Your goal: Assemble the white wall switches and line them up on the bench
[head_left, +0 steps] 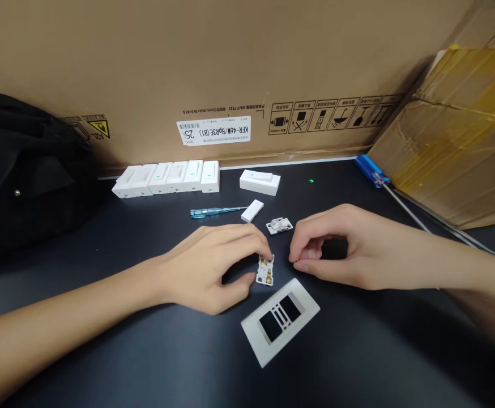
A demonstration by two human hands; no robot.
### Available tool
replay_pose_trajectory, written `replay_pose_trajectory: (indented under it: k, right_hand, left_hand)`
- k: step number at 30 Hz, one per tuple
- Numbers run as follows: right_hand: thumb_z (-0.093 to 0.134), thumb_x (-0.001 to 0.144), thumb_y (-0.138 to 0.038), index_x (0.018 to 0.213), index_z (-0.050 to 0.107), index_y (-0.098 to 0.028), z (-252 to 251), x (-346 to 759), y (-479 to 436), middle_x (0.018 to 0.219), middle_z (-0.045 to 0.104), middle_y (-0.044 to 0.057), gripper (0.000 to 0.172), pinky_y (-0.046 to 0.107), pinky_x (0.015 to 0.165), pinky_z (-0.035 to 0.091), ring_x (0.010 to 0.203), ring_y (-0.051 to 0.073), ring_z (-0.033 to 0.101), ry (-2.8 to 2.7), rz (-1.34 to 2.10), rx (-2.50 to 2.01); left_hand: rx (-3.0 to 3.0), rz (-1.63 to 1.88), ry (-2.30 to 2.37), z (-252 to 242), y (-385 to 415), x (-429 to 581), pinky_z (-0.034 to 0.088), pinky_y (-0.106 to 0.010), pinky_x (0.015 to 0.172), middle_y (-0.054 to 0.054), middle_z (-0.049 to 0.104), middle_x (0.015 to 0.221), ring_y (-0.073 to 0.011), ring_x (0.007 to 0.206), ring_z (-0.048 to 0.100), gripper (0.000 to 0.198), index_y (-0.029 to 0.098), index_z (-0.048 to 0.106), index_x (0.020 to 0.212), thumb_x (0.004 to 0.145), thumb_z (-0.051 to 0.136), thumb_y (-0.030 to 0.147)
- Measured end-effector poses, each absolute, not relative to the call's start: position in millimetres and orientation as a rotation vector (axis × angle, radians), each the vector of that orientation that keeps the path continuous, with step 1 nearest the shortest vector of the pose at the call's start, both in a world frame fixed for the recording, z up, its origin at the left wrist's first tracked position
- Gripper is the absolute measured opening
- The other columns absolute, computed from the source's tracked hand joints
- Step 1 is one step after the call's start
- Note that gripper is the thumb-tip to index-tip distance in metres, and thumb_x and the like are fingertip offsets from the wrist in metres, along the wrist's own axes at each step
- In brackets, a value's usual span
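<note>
My left hand (222,266) grips a small white switch base (265,272) with brass contacts showing, the index finger at its upper edge and the thumb at its left side. To its right, my right hand (336,246) is closed in a pinch just above the table; whatever lies between its fingertips is too small to make out. A white switch frame (254,337) with two openings lies tilted in front of the hands. Behind them are a white plate with a metal mechanism (280,225) and a loose white rocker button (252,211).
A small clear-blue screwdriver (216,212) lies near the button. White switches (166,178) stand in a row at the back, with a single one (259,182) apart. A large blue-handled screwdriver (370,170), cardboard boxes (464,136) and a black bag (30,181) border the table.
</note>
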State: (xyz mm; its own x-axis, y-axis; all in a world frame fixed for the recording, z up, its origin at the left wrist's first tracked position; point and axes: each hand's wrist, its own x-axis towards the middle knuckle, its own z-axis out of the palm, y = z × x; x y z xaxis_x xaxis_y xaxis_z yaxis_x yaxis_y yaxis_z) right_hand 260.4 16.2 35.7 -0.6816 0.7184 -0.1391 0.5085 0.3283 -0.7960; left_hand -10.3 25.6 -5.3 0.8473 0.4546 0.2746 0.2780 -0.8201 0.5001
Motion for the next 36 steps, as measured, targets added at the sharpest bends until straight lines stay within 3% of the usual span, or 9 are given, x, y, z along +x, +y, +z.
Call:
replay_pose_trajectory:
  k: [3,6,9,15,25,29,36]
  right_hand:
    - [0.072,0.087,-0.024,0.088,0.073,-0.022,35.3,258.9,17.3,0.079,0.071,-0.001,0.003,0.026,0.068,0.053,0.072,0.014,0.064,-2.314,1.279,-1.114]
    - [0.072,0.084,-0.019,0.083,0.071,-0.022,34.4,258.4,18.7,0.078,0.071,-0.002,0.003,0.025,0.068,0.053,0.071,0.014,0.064,-2.311,1.262,-1.114]
    - [0.073,0.084,-0.019,0.083,0.071,-0.022,34.2,258.3,19.6,0.077,0.071,-0.003,0.003,0.024,0.064,0.052,0.071,0.013,0.065,-2.310,1.237,-1.143]
    - [0.073,0.084,-0.024,0.082,0.073,-0.022,34.5,257.2,20.0,0.078,0.073,-0.001,0.004,0.024,0.063,0.051,0.072,0.014,0.067,-2.304,1.202,-1.214]
    - [0.073,0.082,-0.022,0.080,0.069,-0.022,30.2,256.7,19.8,0.075,0.072,-0.001,0.004,0.025,0.064,0.052,0.070,0.015,0.066,-2.316,1.081,-1.220]
    - [0.077,0.082,-0.022,0.089,0.072,-0.022,29.5,251.9,17.6,0.082,0.075,0.000,0.008,0.026,0.067,0.055,0.072,0.015,0.067,-2.155,1.053,-1.177]
    - [0.086,0.076,-0.017,0.082,0.075,-0.023,28.8,225.6,4.3,0.080,0.076,-0.002,0.014,0.021,0.067,0.059,0.073,0.014,0.072,-1.797,1.299,-1.125]
  left_hand:
    - [2.597,0.521,0.607,-5.8,25.0,-10.3,0.054,-0.028,0.072,-0.005,0.071,0.112,-0.0179,0.092,0.070,0.030,0.019,0.063,0.122,0.092,0.062,0.020]
    - [2.597,0.530,0.619,-6.8,24.9,-11.1,0.052,-0.026,0.066,-0.006,0.069,0.118,-0.0159,0.086,0.068,0.038,0.019,0.058,0.131,0.093,0.064,0.024]
    - [2.587,0.547,0.565,-7.8,25.7,-11.9,0.051,-0.025,0.066,-0.006,0.070,0.129,-0.0129,0.079,0.065,0.040,0.020,0.056,0.133,0.095,0.065,0.023]
    - [2.582,0.516,0.597,-8.9,26.0,-11.4,0.049,-0.025,0.067,-0.002,0.074,0.113,-0.0122,0.077,0.066,0.025,0.020,0.060,0.123,0.099,0.064,0.027]
    - [2.621,0.513,0.579,-9.4,27.8,-10.9,0.048,-0.024,0.065,-0.003,0.072,0.108,-0.0129,0.079,0.066,0.033,0.019,0.060,0.122,0.101,0.068,0.042]
    - [2.617,0.579,0.558,-9.5,27.3,-10.2,0.049,-0.023,0.063,-0.005,0.072,0.109,-0.0136,0.083,0.069,0.031,0.018,0.059,0.122,0.102,0.069,0.040]
    - [2.628,0.954,0.472,-14.7,24.5,-11.1,0.054,-0.021,0.070,-0.003,0.076,0.102,-0.0121,0.087,0.073,0.012,0.021,0.062,0.109,0.102,0.071,0.025]
